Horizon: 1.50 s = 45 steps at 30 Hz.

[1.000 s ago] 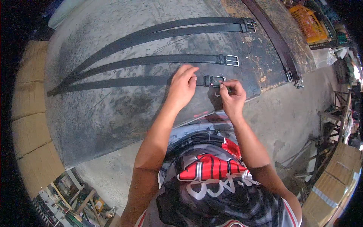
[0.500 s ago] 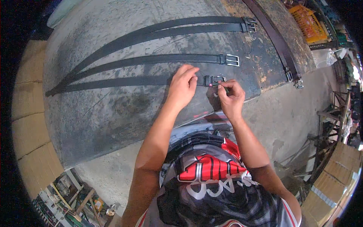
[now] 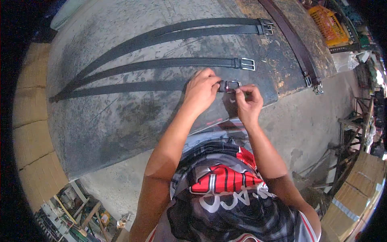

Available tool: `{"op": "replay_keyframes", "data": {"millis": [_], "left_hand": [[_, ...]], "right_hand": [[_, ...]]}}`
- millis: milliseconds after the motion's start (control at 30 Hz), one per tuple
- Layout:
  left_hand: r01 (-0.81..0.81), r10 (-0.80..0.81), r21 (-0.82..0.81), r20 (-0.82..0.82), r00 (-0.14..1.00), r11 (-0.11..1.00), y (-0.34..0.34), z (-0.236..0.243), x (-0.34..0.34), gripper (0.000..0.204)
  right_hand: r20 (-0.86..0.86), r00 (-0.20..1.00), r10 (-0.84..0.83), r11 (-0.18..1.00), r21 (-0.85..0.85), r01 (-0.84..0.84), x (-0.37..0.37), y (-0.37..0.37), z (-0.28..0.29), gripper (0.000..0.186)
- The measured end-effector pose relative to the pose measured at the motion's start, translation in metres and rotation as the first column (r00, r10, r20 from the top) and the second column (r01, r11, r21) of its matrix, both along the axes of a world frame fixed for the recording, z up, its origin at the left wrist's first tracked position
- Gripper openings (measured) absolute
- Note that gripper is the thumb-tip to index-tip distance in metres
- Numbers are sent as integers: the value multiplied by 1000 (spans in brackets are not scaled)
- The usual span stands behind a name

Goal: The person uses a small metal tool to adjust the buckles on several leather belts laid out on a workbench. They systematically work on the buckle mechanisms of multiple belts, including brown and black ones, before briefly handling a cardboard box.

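Several black belts [image 3: 157, 64] lie fanned across the worn grey work table [image 3: 105, 133], their buckles at the right. My left hand [image 3: 200, 90] presses on the nearest strap [image 3: 153, 86] with bent, closed fingers, just left of its silver buckle [image 3: 233, 85]. My right hand [image 3: 250, 101] pinches at the lower right corner of that buckle, around a small green item [image 3: 245, 96] mostly hidden by the fingers.
Dark brown belts [image 3: 290, 36] hang over the table's right part. An orange basket [image 3: 326, 24] stands at back right. Cardboard [image 3: 34, 141] lines the left; cardboard stacks [image 3: 348, 193] and dark metal frames [image 3: 350, 129] are at right.
My left hand has shifted right, up against the buckle end of the nearest belt. My right fingertips have moved slightly right along the buckle.
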<state>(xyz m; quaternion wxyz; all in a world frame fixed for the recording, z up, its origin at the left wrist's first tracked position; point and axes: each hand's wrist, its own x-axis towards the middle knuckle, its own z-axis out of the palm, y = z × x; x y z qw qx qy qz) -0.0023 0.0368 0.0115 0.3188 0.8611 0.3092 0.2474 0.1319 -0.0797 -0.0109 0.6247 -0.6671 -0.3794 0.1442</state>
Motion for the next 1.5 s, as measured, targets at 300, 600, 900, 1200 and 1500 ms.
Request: {"op": "replay_keyframes", "data": {"millis": [300,600,900,1200,1500], "left_hand": [[-77,79,-37,57,995,996,7,-6,1,4],[-73,88,-109,145,986,991,11,-12,-5,5],[-65,84,-122,155,984,990,10,-12,-5,5],[-77,89,-91,137,987,993,10,-11,-5,5],[-201,219,-96,259,941,975,3,-9,-1,16]], "right_hand": [[-127,992,6,998,63,2,-5,26,5,8],[142,987,69,997,-55,-62,-6,31,4,9],[192,979,69,996,-64,-58,-8,32,11,8],[185,980,76,995,-82,-62,-9,33,12,8],[32,998,56,997,-53,-55,-6,30,7,8]]}}
